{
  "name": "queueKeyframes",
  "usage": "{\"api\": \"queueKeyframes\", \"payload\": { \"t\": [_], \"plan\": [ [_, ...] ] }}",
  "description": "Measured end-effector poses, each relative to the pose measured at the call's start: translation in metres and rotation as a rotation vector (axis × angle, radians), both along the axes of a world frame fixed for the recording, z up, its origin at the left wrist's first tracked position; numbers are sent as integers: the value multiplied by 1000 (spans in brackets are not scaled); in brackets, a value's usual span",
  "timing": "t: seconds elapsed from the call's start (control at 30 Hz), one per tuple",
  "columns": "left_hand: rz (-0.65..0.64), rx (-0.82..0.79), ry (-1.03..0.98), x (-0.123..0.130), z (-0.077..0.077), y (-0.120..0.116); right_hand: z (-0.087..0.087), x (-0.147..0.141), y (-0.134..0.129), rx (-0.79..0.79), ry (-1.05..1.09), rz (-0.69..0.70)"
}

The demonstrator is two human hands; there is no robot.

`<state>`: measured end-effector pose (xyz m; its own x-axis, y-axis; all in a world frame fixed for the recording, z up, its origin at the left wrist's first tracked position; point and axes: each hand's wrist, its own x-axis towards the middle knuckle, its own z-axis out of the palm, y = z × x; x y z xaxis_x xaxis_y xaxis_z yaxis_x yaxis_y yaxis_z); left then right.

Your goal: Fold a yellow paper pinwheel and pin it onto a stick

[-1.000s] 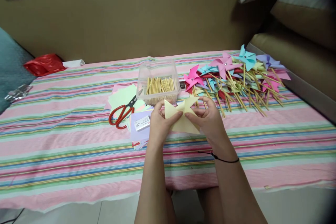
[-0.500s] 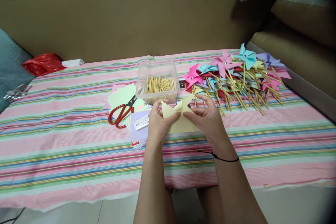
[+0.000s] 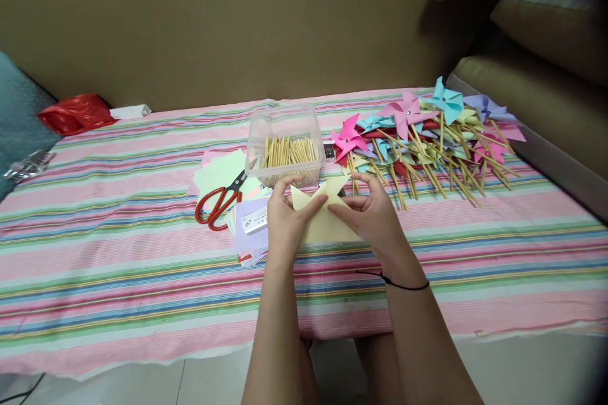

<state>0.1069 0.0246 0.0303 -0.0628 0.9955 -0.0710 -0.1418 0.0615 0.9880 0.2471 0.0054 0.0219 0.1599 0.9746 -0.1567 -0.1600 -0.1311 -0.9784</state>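
Between my two hands is a pale yellow sheet of paper (image 3: 324, 226), cut in from its edges, with pointed flaps sticking up. My left hand (image 3: 289, 215) pinches its left side, the thumb pressing near the middle. On the other side my right hand (image 3: 373, 210) grips the paper, thumb also toward the centre and index finger at the top right tip. The fingers behind the paper are partly hidden. Left of my hands lie red-handled scissors (image 3: 219, 209) on coloured paper sheets (image 3: 216, 171). A small white box (image 3: 255, 220) rests on lilac paper (image 3: 250, 242).
A clear plastic box (image 3: 285, 172) of short wooden sticks (image 3: 292, 152) stands just behind my hands. Finished paper pinwheels (image 3: 407, 114) on sticks are heaped at the right. A red plastic bag (image 3: 78, 114) lies far left. Striped cloth (image 3: 142, 266) covers the surface.
Both hands stay on the yellow paper, with only small shifts of the thumbs at its middle. The view has moved very slightly.
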Motion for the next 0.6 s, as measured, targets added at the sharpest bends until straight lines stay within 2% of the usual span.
{"api": "queueKeyframes", "payload": {
  "t": [0.33,0.6],
  "plan": [
    [33,86,129,-1,-8,4,-3,1,1,5,-3,-5],
    [-13,61,61,1,-2,2,-5,1,3,0,55,-26]
  ]
}}
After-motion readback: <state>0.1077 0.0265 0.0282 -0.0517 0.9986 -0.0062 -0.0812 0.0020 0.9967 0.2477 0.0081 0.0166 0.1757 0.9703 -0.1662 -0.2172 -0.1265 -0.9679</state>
